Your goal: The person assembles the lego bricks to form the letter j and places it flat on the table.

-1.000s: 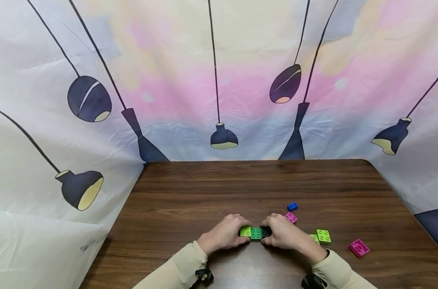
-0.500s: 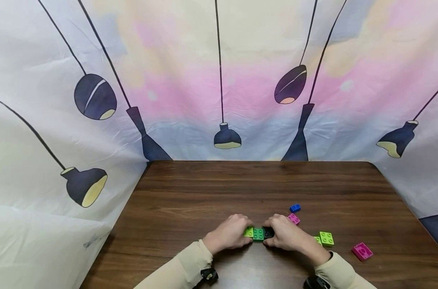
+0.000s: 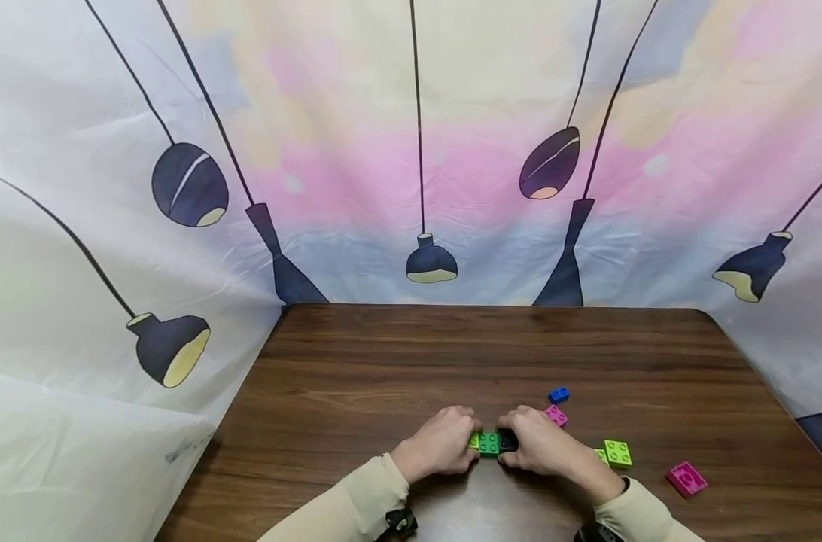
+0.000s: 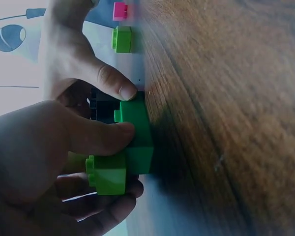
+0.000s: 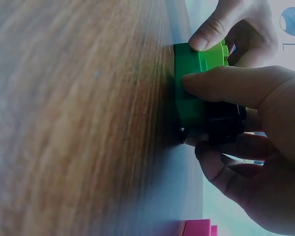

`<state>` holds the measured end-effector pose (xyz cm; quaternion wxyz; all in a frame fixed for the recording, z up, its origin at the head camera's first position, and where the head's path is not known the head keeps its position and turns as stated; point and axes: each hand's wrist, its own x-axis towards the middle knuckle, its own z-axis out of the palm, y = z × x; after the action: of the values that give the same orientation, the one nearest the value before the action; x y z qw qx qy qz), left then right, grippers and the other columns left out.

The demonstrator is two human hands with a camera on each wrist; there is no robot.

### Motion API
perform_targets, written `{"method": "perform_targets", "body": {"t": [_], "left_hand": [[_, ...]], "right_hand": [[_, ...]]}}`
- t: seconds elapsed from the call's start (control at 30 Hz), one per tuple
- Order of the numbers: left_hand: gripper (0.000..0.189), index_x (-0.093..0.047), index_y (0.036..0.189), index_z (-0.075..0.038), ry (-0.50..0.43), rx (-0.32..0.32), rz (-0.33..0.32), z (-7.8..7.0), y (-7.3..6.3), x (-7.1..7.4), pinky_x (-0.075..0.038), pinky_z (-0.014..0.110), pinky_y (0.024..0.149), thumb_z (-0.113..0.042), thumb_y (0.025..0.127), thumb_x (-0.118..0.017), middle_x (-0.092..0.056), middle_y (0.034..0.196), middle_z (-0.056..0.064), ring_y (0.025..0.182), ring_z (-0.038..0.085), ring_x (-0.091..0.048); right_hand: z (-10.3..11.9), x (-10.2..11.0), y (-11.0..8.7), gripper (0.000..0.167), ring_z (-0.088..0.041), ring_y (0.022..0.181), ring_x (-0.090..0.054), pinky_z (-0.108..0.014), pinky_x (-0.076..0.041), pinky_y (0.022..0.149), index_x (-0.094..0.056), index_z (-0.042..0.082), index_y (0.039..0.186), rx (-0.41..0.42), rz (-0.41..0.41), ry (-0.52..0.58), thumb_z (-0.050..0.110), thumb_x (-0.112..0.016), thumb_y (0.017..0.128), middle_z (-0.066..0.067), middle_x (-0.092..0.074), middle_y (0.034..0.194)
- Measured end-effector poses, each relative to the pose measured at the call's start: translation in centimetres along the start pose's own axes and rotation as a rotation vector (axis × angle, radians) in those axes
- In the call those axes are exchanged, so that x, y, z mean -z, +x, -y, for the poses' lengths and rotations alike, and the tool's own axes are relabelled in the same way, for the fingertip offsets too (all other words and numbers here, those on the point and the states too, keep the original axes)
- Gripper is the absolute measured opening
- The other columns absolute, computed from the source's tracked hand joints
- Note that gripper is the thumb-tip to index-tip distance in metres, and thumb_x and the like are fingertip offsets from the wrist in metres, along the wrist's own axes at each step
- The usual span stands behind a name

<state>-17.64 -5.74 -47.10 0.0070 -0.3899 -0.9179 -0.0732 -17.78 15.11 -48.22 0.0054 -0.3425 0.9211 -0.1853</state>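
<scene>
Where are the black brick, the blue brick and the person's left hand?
Black brick [image 5: 224, 123], right wrist view, on its side.
Blue brick [image 3: 558, 395], head view, on its studded top.
Left hand [image 3: 443, 441], head view, on the back of it.

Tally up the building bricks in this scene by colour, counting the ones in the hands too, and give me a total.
Lime bricks: 3
Pink bricks: 2
Green brick: 1
Black brick: 1
Blue brick: 1
Total: 8 visible; the left hand and right hand partly cover some.
</scene>
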Motion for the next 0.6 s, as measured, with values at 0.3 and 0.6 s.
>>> {"method": "perform_targets", "body": {"t": [0.3, 0.6], "left_hand": [[0.018, -0.073, 0.096, -0.014, -0.035, 0.011, 0.020, 0.21, -0.09, 0.01, -0.046, 0.022, 0.067, -0.023, 0.081, -0.077, -0.066, 0.085, -0.006, 0.078, 0.006, -0.057], [0.019, -0.073, 0.097, -0.012, -0.067, -0.001, 0.009, 0.23, -0.03, -0.03, -0.044, 0.020, 0.065, -0.021, 0.080, -0.077, -0.064, 0.083, -0.006, 0.075, 0.005, -0.054]], "right_hand": [[-0.13, 0.03, -0.29, 0.034, -0.011, 0.083, -0.056, -0.028, -0.048, 0.069, -0.068, 0.011, 0.095, 0.007, -0.016, -0.001, 0.031, -0.084, 0.072, 0.006, -0.064, 0.087], [-0.71, 0.18, -0.79, 0.037, -0.014, 0.089, -0.060, -0.030, -0.050, 0.074, -0.069, 0.011, 0.100, 0.002, -0.021, 0.022, 0.032, -0.083, 0.073, 0.003, -0.065, 0.092]]}}
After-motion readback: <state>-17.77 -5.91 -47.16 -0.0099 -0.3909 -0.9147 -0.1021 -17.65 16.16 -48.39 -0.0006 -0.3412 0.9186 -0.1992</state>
